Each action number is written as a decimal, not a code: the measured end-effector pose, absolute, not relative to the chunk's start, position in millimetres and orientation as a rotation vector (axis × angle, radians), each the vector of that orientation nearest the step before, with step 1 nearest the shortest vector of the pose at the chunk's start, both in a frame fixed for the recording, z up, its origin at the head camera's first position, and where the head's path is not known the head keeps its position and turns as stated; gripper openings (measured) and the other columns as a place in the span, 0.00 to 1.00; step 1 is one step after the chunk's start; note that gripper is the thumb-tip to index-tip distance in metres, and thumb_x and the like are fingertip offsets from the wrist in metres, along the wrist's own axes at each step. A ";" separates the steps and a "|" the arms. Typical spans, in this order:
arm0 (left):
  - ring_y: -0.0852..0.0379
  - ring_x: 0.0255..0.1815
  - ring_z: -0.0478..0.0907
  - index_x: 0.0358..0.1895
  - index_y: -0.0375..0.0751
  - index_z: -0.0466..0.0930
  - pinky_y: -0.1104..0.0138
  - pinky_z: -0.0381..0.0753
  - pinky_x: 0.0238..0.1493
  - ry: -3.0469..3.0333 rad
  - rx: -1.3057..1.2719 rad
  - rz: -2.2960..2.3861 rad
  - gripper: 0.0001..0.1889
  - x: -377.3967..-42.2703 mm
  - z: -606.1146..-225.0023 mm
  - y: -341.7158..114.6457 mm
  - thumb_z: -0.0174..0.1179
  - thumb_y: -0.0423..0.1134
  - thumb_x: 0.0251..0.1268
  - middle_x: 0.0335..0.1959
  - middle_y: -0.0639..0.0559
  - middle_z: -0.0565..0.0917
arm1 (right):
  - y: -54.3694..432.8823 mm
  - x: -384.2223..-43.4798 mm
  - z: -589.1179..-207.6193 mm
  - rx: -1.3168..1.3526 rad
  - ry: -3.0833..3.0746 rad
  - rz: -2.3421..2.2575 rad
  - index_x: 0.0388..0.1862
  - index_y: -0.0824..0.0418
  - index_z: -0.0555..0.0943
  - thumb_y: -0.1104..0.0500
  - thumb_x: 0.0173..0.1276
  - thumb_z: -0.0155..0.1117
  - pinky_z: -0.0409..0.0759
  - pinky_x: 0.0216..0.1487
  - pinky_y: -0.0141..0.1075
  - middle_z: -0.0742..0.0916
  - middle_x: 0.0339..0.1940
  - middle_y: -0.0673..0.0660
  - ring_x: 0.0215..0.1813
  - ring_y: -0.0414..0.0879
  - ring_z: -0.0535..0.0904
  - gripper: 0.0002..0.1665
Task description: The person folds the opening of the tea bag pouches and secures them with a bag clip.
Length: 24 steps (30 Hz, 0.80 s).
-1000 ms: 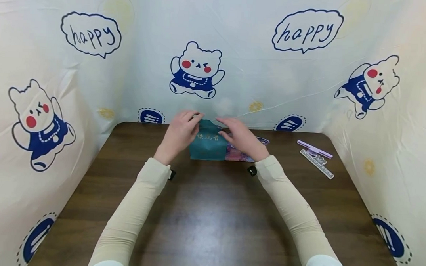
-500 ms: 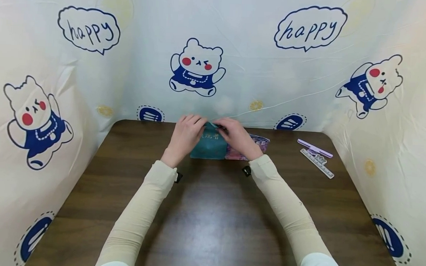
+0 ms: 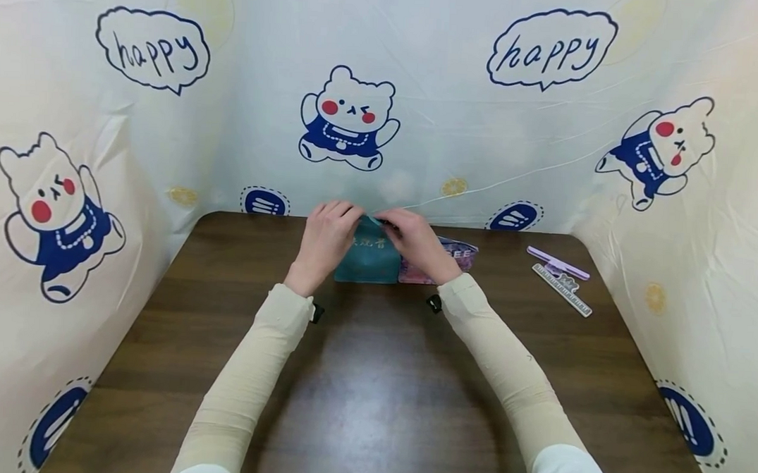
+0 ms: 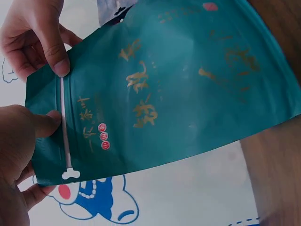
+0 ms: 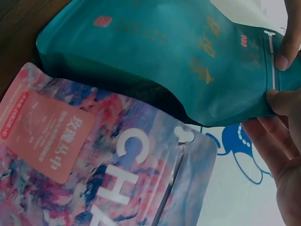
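A teal tea pouch (image 3: 368, 263) with gold characters stands upright at the far side of the table. Its top edge is gripped by both hands. My left hand (image 3: 329, 240) pinches one end, the thumb (image 4: 47, 123) lying by the white line across the pouch's top. At the other end, my right hand (image 3: 418, 242) pinches the same band, thumb in front and fingers behind. Beside it, partly behind the right hand, stands a pink and purple patterned pouch (image 5: 110, 155) with large white letters. Whether the teal pouch's top is sealed, I cannot tell.
Two sealing clips, one lilac (image 3: 557, 263) and one whitish like a ruler (image 3: 562, 290), lie at the table's right. A printed cloth (image 3: 422, 125) with bear drawings hangs behind and on both sides of the brown table (image 3: 373, 377).
Both hands have come inward onto the teal pouch's top, first apart, then pinching it. The top now looks drawn narrower between them. The clips and the patterned pouch stay put.
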<state>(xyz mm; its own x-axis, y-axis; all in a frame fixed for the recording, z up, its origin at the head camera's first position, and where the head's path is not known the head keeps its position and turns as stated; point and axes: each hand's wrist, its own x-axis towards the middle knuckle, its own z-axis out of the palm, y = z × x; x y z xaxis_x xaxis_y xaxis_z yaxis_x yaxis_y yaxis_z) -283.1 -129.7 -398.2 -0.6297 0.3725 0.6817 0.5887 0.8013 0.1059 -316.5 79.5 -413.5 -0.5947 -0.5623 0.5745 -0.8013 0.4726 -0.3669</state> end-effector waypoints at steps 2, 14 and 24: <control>0.44 0.46 0.83 0.47 0.38 0.87 0.53 0.80 0.50 -2.318 -0.701 -0.417 0.08 -282.3 -396.2 -130.3 0.66 0.29 0.67 0.44 0.43 0.88 | 77.4 -315.1 -413.2 1.138 -2.350 0.886 0.57 0.64 0.84 0.69 0.72 0.64 0.82 0.57 0.41 0.88 0.52 0.60 0.54 0.50 0.85 0.16; 0.46 0.43 0.83 0.44 0.39 0.88 0.55 0.79 0.44 -2.244 -0.707 -0.392 0.08 -259.7 -385.5 -126.9 0.67 0.27 0.65 0.41 0.44 0.88 | 79.3 -289.9 -400.6 1.141 -2.340 0.913 0.57 0.64 0.84 0.70 0.72 0.63 0.83 0.55 0.40 0.88 0.52 0.60 0.52 0.50 0.85 0.16; 0.46 0.41 0.81 0.44 0.39 0.88 0.57 0.77 0.42 -2.247 -0.720 -0.463 0.06 -239.0 -387.9 -117.9 0.67 0.28 0.66 0.40 0.45 0.87 | 93.1 -271.3 -401.8 1.209 -2.288 0.945 0.55 0.65 0.84 0.72 0.69 0.65 0.85 0.49 0.40 0.88 0.47 0.58 0.45 0.47 0.85 0.17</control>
